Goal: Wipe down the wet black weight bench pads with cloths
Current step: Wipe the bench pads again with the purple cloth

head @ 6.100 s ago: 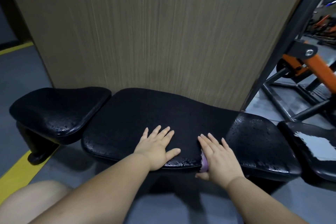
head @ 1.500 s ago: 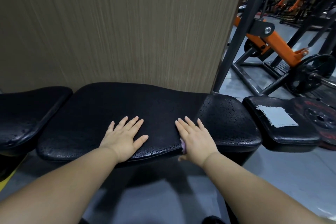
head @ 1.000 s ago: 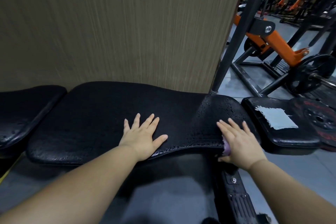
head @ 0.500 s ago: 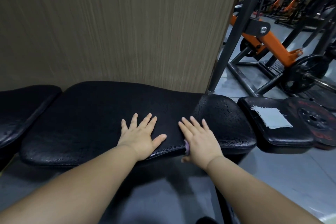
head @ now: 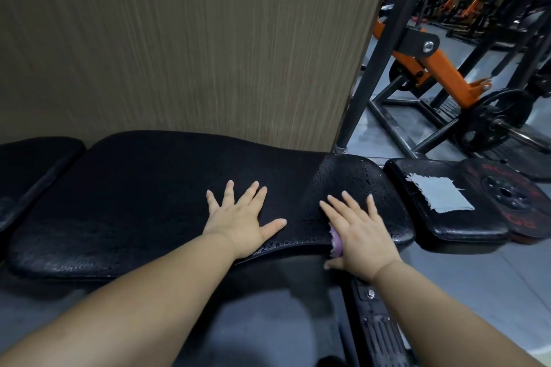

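Head view: your left hand (head: 238, 217) lies flat at centre frame, fingers spread and holding nothing, on the long black pad (head: 134, 188), whose pebbled surface shines wet along its near edge. Right of centre, your right hand (head: 360, 229) presses straight fingers over a crumpled purple cloth (head: 336, 243) on the rounded seat pad (head: 351, 176), beaded with droplets. A wood-grain panel (head: 179, 39) fills the upper left.

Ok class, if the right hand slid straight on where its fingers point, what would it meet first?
The right hand lies flat on a purple cloth on the wet seat pad. Straight on there is only more pad; past its far edge, probably the black upright post, though depth is unclear.
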The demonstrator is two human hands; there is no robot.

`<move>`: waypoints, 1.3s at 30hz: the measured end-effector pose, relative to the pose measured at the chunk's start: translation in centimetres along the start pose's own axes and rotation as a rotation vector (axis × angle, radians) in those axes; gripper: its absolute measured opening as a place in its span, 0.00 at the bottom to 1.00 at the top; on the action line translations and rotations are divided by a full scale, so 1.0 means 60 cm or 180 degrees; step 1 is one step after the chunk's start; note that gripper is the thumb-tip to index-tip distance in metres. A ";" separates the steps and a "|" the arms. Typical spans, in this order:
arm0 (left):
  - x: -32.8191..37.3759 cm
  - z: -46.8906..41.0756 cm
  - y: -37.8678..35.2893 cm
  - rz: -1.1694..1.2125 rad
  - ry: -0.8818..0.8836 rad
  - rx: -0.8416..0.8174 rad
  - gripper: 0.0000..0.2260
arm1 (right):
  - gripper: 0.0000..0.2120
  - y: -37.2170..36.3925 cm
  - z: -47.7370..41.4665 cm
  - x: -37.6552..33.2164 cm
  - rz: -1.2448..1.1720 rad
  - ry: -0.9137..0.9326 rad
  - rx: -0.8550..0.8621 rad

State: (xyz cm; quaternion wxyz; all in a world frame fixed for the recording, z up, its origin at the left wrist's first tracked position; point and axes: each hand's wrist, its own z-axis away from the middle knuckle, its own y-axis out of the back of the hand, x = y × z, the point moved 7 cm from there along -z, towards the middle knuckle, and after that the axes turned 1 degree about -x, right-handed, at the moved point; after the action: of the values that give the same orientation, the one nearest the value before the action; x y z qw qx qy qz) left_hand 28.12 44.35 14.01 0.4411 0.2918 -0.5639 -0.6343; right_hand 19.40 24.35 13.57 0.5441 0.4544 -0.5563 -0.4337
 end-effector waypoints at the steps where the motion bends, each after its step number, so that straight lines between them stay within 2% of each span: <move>1: -0.001 0.000 -0.001 0.0004 -0.0012 -0.0003 0.38 | 0.63 -0.004 0.007 0.017 0.0015 -0.0047 -0.0039; 10: -0.003 -0.001 -0.003 -0.0012 -0.0082 0.0006 0.39 | 0.64 -0.018 0.053 0.121 -0.0037 -0.0833 -0.0385; 17: -0.004 -0.003 -0.003 -0.0062 -0.0116 0.0018 0.39 | 0.63 0.000 0.053 0.097 0.0044 -0.1023 -0.0431; 23: -0.003 -0.004 -0.002 -0.0031 -0.0115 0.0047 0.39 | 0.61 0.022 -0.002 -0.034 -0.0111 -0.0323 -0.0134; 26: -0.004 -0.005 -0.002 -0.0021 -0.0094 0.0090 0.39 | 0.60 0.017 -0.016 -0.061 -0.0132 -0.0070 0.0117; 32: -0.004 -0.004 -0.001 -0.0052 -0.0098 0.0048 0.39 | 0.63 0.002 -0.006 -0.026 0.0029 0.0363 0.0063; 39: -0.003 -0.010 -0.002 -0.0078 -0.0092 0.0036 0.39 | 0.65 -0.015 0.018 0.059 0.0214 0.0297 -0.0225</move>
State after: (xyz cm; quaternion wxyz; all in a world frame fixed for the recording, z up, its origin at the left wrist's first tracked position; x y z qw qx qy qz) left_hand 28.66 44.24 13.73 0.4234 0.2919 -0.5702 -0.6406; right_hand 18.40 20.67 13.41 0.5994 0.4356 -0.5296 -0.4130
